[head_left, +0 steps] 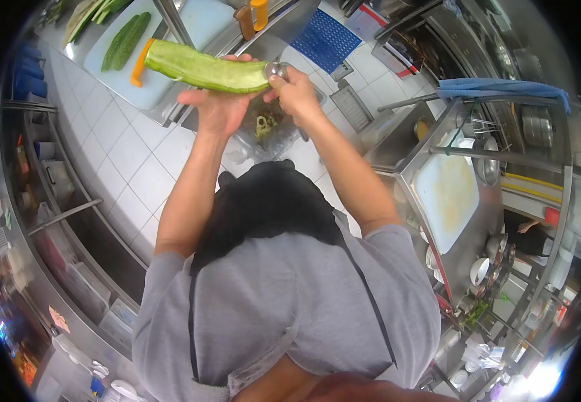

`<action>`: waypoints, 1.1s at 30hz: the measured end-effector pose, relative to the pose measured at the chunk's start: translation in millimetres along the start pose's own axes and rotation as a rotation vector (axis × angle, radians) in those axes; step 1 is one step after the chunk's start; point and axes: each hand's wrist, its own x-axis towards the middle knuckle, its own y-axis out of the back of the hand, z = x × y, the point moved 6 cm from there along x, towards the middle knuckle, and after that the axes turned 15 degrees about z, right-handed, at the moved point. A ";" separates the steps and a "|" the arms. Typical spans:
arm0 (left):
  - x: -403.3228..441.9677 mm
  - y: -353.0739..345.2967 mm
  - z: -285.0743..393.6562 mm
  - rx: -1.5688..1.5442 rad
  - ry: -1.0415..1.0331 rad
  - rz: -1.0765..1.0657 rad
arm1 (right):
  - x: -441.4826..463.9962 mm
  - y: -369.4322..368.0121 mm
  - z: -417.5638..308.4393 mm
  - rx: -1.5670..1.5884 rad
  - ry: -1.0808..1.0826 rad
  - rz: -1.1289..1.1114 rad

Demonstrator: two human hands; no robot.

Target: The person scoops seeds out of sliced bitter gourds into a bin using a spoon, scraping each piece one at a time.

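My left hand (pixel 222 110) cradles a long halved cucumber (pixel 203 69) from below, palm up and thumb out to the side. Its pale green cut face is turned up, with a hollow along the middle. At the cucumber's right end, my right hand (pixel 297 94) closes around a spoon (pixel 276 70), whose rounded shiny metal part touches the flesh. The spoon's handle is hidden in the fingers. Under both hands stands a bin (pixel 247 144) lined with clear plastic, with vegetable scraps (pixel 263 126) in it.
On the counter at upper left, a white cutting board (pixel 139 94) bears dark green cucumber pieces (pixel 126 41) and an orange-handled tool (pixel 141 63). A blue mat (pixel 324 41) lies on the tiled floor. Another cutting board (pixel 446 201) rests on the right-hand counter. Steel shelves (pixel 69 221) stand at left.
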 end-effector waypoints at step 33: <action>-2.9 3.0 -19.2 0.054 0.403 0.192 | -6.8 2.6 -82.9 -0.893 0.845 0.036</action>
